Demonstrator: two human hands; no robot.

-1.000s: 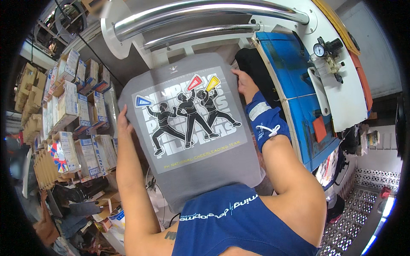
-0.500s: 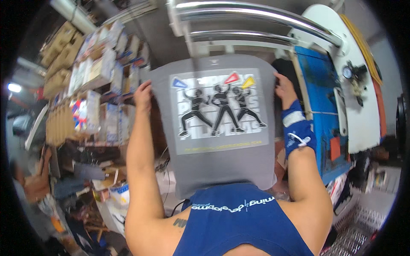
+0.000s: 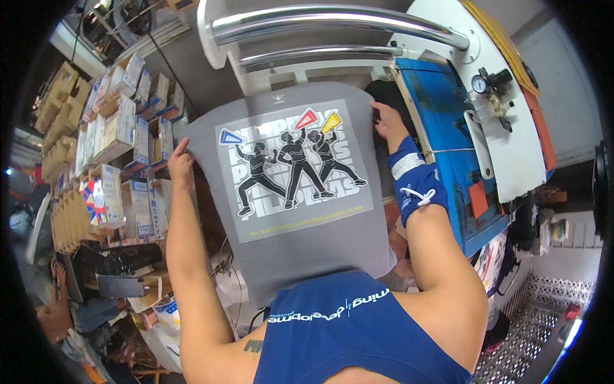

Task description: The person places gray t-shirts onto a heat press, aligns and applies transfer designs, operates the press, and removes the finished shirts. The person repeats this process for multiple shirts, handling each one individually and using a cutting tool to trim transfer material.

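The blue top hides the near end of the grey shirt and is itself cut off by the lower edge. The gauge is too small to read.

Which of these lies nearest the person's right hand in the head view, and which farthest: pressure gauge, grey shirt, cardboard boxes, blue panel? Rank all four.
1. Grey shirt: its upper right edge meets the right hand.
2. Blue panel: just right of the hand.
3. Pressure gauge: farther right, beyond the panel.
4. Cardboard boxes: across on the far left.
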